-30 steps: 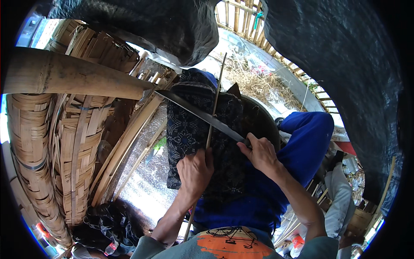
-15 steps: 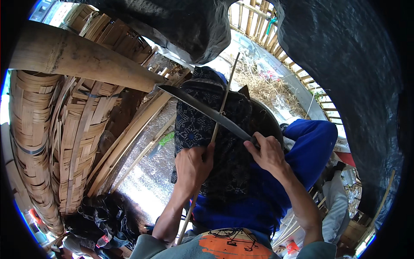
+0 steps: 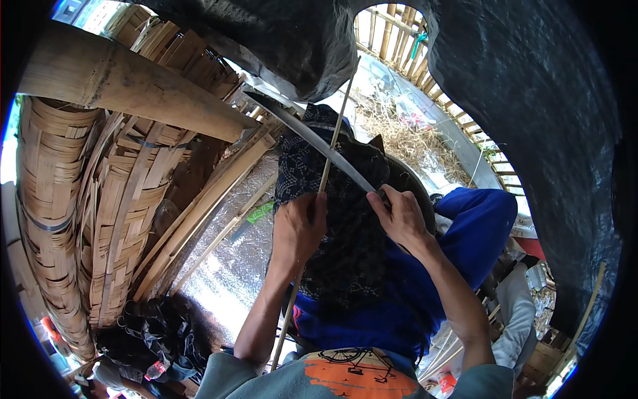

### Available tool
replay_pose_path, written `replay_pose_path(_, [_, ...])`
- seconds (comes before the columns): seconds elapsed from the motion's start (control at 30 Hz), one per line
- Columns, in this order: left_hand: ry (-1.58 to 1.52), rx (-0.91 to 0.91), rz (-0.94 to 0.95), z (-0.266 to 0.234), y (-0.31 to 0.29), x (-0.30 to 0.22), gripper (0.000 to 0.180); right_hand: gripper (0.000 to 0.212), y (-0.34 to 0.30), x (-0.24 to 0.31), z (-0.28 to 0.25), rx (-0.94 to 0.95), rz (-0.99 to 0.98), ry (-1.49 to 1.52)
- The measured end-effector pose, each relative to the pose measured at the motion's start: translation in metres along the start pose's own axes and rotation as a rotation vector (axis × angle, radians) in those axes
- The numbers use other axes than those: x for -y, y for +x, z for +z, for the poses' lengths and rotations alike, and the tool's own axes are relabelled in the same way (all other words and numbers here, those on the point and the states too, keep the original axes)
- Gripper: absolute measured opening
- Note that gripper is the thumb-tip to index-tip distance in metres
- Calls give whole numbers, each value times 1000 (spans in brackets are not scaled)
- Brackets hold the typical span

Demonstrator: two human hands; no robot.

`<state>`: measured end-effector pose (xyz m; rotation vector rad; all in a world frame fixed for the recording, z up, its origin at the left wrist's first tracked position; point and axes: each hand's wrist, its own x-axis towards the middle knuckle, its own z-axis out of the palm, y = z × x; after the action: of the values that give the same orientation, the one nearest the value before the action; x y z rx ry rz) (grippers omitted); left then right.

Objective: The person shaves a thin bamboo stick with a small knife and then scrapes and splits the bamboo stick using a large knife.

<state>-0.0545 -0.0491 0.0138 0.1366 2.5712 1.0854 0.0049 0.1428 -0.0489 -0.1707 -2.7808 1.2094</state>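
Observation:
My left hand [image 3: 298, 225] is closed around a long thin bamboo strip [image 3: 339, 123], which runs from near my shirt up past the dark hanging sheet. In my right hand [image 3: 401, 216] is a long curved knife [image 3: 318, 143], its handle hidden by my fingers. The blade crosses the strip above my left hand, its tip pointing up and left. Beneath both lies a dark patterned cloth [image 3: 299, 163] spread over my lap and the blue trousers [image 3: 475, 229].
A thick bamboo pole [image 3: 146, 86] juts in from the left, above rolled woven bamboo mats [image 3: 56, 199]. Split bamboo lengths [image 3: 212, 206] lean beside them. Dark sheeting [image 3: 525, 100] hangs overhead and right. Straw shavings [image 3: 412, 143] lie ahead, before a bamboo slat fence [image 3: 392, 30].
Both hands have moved a little forward, away from my body. The knife has risen with its tip farther ahead, and the bamboo strip has slid forward too.

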Motion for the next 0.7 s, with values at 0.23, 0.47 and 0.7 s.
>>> replay_pose_path(0.23, [217,-158,78,8,-5,8,33,34,0,-2,-5,19,-64,-130])
replay_pose_path(0.47, [-87,197,-175,-8,4,-5,46,34,-11,-5,-16,-34,-97,-23])
replay_pose_path(0.7, [-201,211,-203,-7,-5,-3,46,36,-12,-5,-13,50,-55,72])
